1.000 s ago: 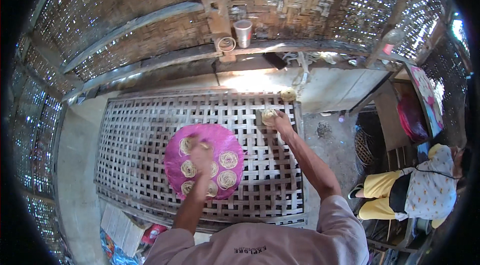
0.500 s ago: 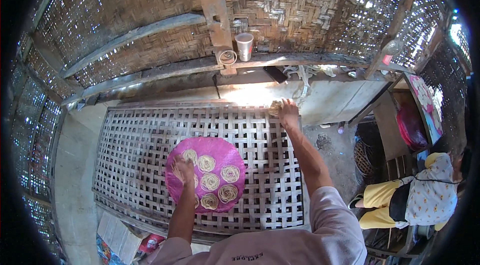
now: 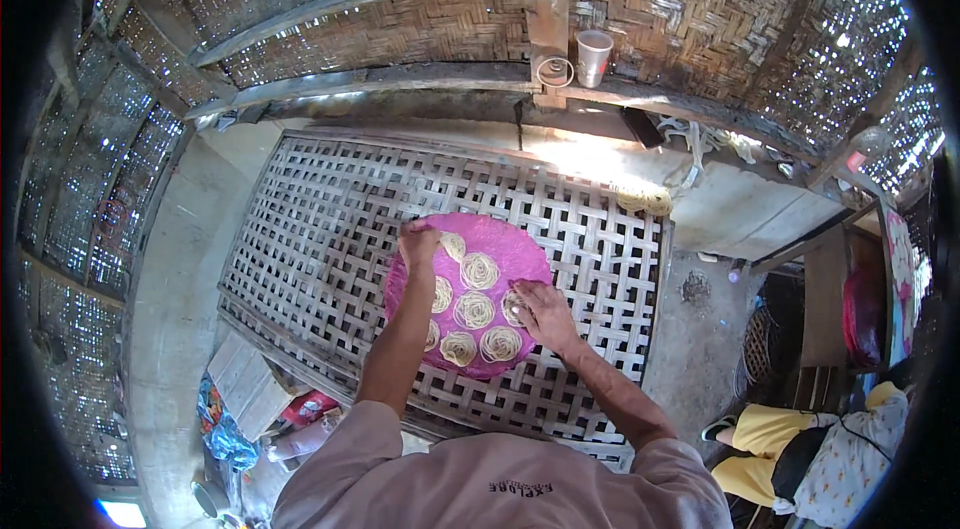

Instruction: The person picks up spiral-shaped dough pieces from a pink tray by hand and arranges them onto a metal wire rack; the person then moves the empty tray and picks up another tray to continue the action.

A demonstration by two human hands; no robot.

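Observation:
A round pink sheet (image 3: 505,229) lies on a woven bamboo rack (image 3: 330,219), carrying several pale coiled noodle nests (image 3: 474,310). At the sheet's upper left rim is my left hand (image 3: 420,247), its fingers curled in; what they hold, if anything, is hidden. Close by that hand sits a smaller nest (image 3: 453,246). On the right side of the sheet, my right hand (image 3: 545,317) has its fingers bent over a noodle nest (image 3: 513,307) and partly covers it. More noodle nests (image 3: 643,199) rest at the rack's far right corner.
Behind the rack, a wooden ledge holds a cup (image 3: 593,59), a ring-shaped object (image 3: 555,72) and a dark phone-like slab (image 3: 642,127). A person in yellow trousers (image 3: 765,429) is at the lower right, near a wooden cabinet (image 3: 825,299). A wooden box (image 3: 245,379) stands at the lower left.
My right hand has left the nests at the far right corner and come back to the pink sheet. My left hand has shifted to the sheet's upper left rim. The view has turned.

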